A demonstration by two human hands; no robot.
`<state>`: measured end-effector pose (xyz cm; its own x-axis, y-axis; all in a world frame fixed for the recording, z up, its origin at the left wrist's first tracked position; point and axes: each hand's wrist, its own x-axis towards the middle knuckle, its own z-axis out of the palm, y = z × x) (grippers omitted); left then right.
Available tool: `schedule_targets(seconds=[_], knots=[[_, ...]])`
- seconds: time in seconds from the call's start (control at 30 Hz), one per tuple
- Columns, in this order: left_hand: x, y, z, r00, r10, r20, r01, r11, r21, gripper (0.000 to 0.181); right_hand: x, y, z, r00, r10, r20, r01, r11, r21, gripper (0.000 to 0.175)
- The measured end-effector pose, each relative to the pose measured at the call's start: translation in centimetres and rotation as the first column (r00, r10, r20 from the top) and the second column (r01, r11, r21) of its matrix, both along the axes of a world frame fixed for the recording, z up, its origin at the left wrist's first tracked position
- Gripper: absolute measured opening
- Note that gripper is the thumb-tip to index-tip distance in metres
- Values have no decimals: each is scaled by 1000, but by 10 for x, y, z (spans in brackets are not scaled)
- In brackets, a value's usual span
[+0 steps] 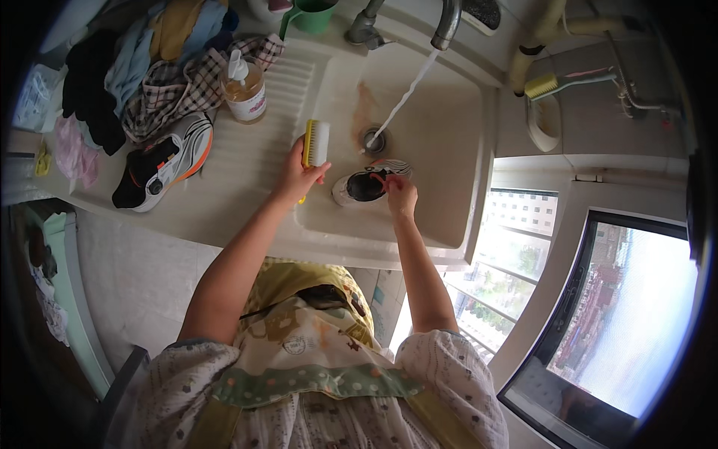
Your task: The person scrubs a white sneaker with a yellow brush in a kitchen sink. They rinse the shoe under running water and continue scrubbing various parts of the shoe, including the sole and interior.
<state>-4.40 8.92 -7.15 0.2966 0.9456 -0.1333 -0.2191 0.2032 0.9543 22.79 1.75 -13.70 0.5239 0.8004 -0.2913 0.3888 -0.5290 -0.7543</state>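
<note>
My left hand grips a scrubbing brush with a yellow back and white bristles, held up over the left rim of the sink basin. In the basin lies a sneaker with a light toe or heel end, a dark opening and black-and-white striped sides. My right hand pinches a reddish strip at the sneaker's opening; whether it is a tab or a lace is unclear. Water runs from the metal faucet onto the drain, just beyond the sneaker.
On the ribbed washboard to the left stand a pump soap bottle and a second sneaker, beside piled clothes. A green plastic cup is at the back. Another brush lies above a soap dish at right.
</note>
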Motion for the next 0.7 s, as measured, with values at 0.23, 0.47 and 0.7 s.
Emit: schedule_targets(seconds=[0.23,0.47,0.7], knots=[[1,0,-5,1000,-11,-2,11,1000,5,53,-64,14,-15,-1,-556,-831,771,530,-354,19],[1,-1,-6,1000,5,-9,-6,1000,-29,56,-55,53,-8,-170,-464,-870,722,541,-430,21],[0,1,-2,998,-12,-57,11,1000,-26,63,-40,166,46,-156,-268,-951,725,623,-294,28]])
